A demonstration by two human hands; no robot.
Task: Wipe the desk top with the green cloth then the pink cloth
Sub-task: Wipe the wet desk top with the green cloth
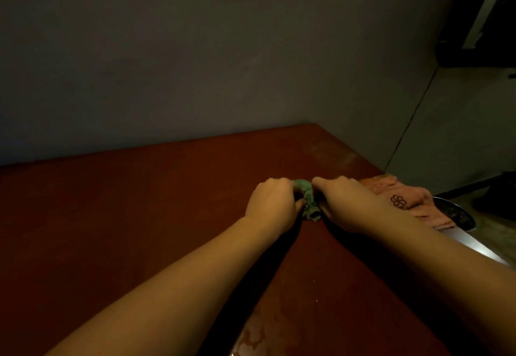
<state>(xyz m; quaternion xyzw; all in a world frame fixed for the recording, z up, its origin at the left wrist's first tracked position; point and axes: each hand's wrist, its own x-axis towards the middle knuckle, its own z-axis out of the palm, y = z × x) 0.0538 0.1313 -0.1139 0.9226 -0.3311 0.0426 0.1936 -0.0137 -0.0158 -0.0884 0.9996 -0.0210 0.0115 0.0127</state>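
Note:
A small green cloth (392,202) lies bunched up on the dark red-brown desk top (139,230), right of the middle. My left hand (270,202) grips its left side and my right hand (340,202) grips its right side, fingers curled into the fabric. Most of the cloth is hidden between the two hands. A pink cloth (413,202) with a dark flower mark lies crumpled at the desk's right edge, just behind my right wrist.
A grey wall (223,62) runs along the desk's far edge. A round metal bowl or basin (458,213) sits beyond the right edge, partly under the pink cloth. The floor and dark furniture lie to the right.

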